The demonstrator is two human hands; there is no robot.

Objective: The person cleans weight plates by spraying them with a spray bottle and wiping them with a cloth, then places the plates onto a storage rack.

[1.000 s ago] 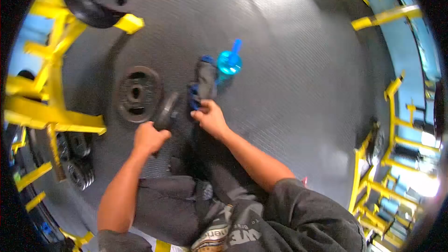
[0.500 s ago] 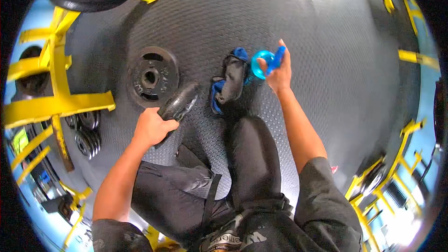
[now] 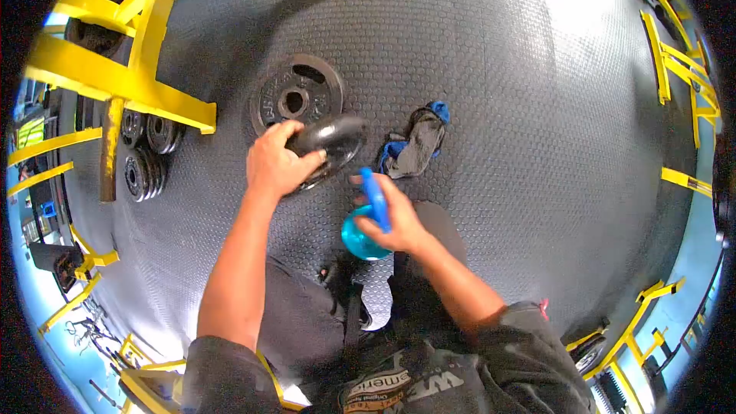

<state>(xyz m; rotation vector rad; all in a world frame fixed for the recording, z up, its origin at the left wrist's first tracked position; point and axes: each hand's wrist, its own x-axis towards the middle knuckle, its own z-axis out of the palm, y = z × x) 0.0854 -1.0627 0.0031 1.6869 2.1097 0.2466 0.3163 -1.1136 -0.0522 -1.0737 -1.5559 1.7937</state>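
My left hand (image 3: 280, 161) grips a black weight plate (image 3: 335, 140) by its edge, thumb on the near side. The plate stands tilted on the floor. Just beyond it a second weight plate (image 3: 318, 77), with a round center hole and slots, lies flat. In my right hand (image 3: 395, 218) is a blue spray bottle with a clear turquoise body (image 3: 357, 239); my fingers wrap round its blue spray head (image 3: 376, 199). The bottle is close to the near side of the held plate, apart from it. A crumpled grey and blue cloth (image 3: 420, 142) lies on the floor to the right.
Yellow steel rack legs (image 3: 142, 88) rise at the left, with several small plates (image 3: 138, 172) stored beside them. More yellow frames (image 3: 686, 77) stand along the right. Textured black rubber matting (image 3: 529, 184) covers the floor. My legs are just below the plate.
My right hand has brought the spray bottle from beyond the cloth back and left toward the held plate. The view has shifted, and the cloth stays on the floor.
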